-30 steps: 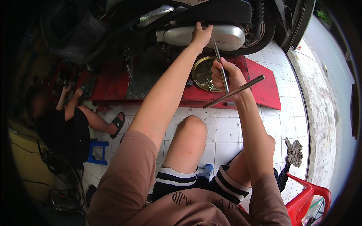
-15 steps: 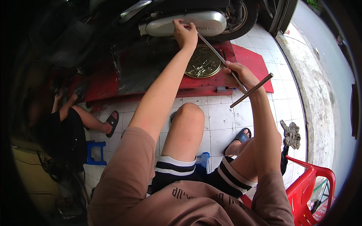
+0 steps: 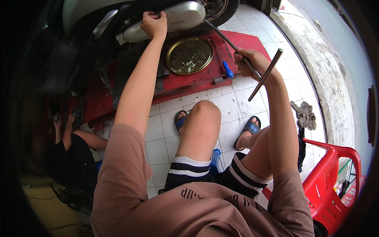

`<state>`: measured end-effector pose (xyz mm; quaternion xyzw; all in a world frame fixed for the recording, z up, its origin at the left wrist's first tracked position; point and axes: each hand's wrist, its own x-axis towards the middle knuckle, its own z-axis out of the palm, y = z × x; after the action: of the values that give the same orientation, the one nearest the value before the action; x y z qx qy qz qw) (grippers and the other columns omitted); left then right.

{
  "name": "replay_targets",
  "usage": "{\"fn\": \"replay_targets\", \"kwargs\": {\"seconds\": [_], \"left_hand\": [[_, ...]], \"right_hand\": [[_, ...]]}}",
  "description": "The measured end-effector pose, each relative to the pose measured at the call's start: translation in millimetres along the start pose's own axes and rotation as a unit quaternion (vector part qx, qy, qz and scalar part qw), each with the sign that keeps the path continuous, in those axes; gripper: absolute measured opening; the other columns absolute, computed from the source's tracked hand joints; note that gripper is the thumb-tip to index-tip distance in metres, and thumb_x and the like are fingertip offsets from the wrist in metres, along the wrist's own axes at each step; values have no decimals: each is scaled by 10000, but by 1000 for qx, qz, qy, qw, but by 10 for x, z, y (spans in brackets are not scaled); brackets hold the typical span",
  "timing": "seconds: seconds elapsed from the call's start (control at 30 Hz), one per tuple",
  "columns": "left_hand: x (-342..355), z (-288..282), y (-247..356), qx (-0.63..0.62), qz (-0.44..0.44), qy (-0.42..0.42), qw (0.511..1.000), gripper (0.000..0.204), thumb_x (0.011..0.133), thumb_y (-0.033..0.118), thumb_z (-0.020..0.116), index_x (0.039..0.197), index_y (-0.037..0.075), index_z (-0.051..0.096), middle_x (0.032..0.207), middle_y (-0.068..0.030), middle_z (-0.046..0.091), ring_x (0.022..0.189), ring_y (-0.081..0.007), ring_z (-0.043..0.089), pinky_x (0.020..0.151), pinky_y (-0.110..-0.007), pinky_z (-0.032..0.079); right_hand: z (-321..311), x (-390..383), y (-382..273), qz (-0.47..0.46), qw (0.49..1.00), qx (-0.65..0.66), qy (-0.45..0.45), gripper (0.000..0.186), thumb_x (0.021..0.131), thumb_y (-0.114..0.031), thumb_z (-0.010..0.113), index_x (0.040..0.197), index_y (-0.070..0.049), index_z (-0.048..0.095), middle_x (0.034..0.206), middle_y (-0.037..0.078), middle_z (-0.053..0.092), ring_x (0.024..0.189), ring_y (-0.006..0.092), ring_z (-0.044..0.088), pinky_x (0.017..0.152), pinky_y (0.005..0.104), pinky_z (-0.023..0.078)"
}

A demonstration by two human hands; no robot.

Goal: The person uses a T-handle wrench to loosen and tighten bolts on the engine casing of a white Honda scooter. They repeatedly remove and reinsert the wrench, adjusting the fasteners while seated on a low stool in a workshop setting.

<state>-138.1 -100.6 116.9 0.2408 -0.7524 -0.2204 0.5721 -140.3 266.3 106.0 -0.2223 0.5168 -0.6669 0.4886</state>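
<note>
My right hand is closed round the shaft of a steel T-handle wrench, just ahead of its crossbar. The wrench slants up to the left, its tip by the rear end of a motorbike's silver engine-side cover. Whether the tip touches the cover I cannot tell. At the cover's near side my left hand has its fingers curled together; anything in them is hidden. Below the cover, a round gold tray holds several small metal bolts. Beside it lies a screwdriver with a blue handle.
The tray stands on a red lift platform under the motorbike, near its rear wheel. A red plastic chair is at my right, with a grey rag on the tiles beyond. Another person sits at the left.
The wrench's tip has moved from beside my left hand to the cover's rear end. My view has shifted right, and the screwdriver behind my right hand now shows. My left hand stays at the cover.
</note>
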Motion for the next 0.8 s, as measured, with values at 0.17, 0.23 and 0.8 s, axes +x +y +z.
{"fn": "replay_targets", "kwargs": {"seconds": [0.17,0.23,0.8], "left_hand": [[-31,-75,129,-77,-20,-11,997,156,788,128,700,787,-9,626,590,-82,659,475,-171,635,602,-302,516],[-141,-123,242,-140,-50,5,989,158,805,84,693,796,-45,601,635,-108,661,506,-157,644,489,-248,497],[-1952,-559,-458,-166,-292,-286,897,229,862,158,659,995,-16,591,796,-92,682,582,-145,658,488,-231,470]], "right_hand": [[-96,-38,9,-3,1000,1,31,347,1009,-317,357,710,-150,413,526,-93,264,439,43,196,411,234,173],[-158,-58,-10,-1,1000,5,25,340,1005,-304,347,713,-146,421,526,-94,265,436,42,189,408,235,168],[210,155,14,-14,993,-116,13,397,994,-317,411,640,-142,368,520,-75,275,446,51,208,410,243,166]]}}
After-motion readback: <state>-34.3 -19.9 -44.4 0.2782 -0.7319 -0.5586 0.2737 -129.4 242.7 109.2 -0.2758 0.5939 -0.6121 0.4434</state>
